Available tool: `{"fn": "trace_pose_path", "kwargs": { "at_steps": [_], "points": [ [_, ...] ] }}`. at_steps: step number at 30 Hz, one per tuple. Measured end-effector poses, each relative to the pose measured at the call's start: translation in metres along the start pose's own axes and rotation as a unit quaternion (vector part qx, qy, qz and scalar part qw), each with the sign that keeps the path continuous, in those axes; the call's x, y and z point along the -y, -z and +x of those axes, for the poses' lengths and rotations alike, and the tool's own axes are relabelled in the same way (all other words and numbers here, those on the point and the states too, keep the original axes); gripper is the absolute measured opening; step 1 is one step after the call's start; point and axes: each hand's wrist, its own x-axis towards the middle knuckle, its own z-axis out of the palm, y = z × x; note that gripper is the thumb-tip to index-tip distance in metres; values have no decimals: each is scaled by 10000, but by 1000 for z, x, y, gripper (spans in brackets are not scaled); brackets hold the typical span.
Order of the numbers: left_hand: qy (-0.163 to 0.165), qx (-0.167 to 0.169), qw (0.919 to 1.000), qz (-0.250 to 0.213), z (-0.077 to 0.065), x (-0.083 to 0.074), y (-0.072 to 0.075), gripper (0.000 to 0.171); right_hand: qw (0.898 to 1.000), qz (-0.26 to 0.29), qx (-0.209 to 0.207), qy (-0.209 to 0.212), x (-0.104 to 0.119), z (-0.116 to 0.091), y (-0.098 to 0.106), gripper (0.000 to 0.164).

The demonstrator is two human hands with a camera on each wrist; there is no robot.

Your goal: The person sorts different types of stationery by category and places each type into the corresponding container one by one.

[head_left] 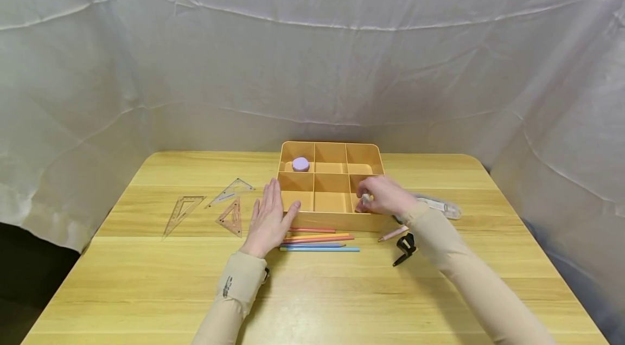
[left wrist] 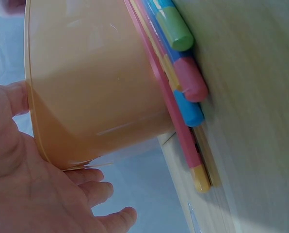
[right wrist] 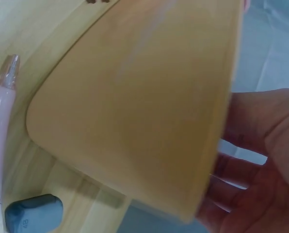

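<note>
An orange organizer box (head_left: 332, 220) with several compartments stands at the middle of the table. My left hand (head_left: 267, 220) rests on its front left corner with straight fingers; in the left wrist view the thumb (left wrist: 17, 97) and fingers lie at the rim. My right hand (head_left: 386, 196) reaches into the front right compartment, fingers curled, pinching a small whitish object (head_left: 366, 198) whose kind I cannot tell. In the right wrist view the box wall hides the fingertips. A round lilac object (head_left: 300, 164) sits in the back left compartment.
Several colored pencils (head_left: 319, 249) lie along the box's front. Transparent set squares (head_left: 183, 215) are spread at left. On the right lie a pink pen (head_left: 393, 234), a black object (head_left: 405, 247), a blue-grey rounded block (right wrist: 34, 213) and a clear packet (head_left: 441, 205).
</note>
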Motion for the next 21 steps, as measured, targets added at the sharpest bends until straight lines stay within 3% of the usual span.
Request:
{"fn": "trace_pose_path", "kwargs": {
  "at_steps": [8,21],
  "points": [
    [-8,-24,10000,-13,0,0,0,85,9987,-396,84,-300,-3,10,-9,3],
    [-25,-33,10000,4,0,0,0,85,9968,-450,336,-576,-4,19,-17,12]
  ]
}}
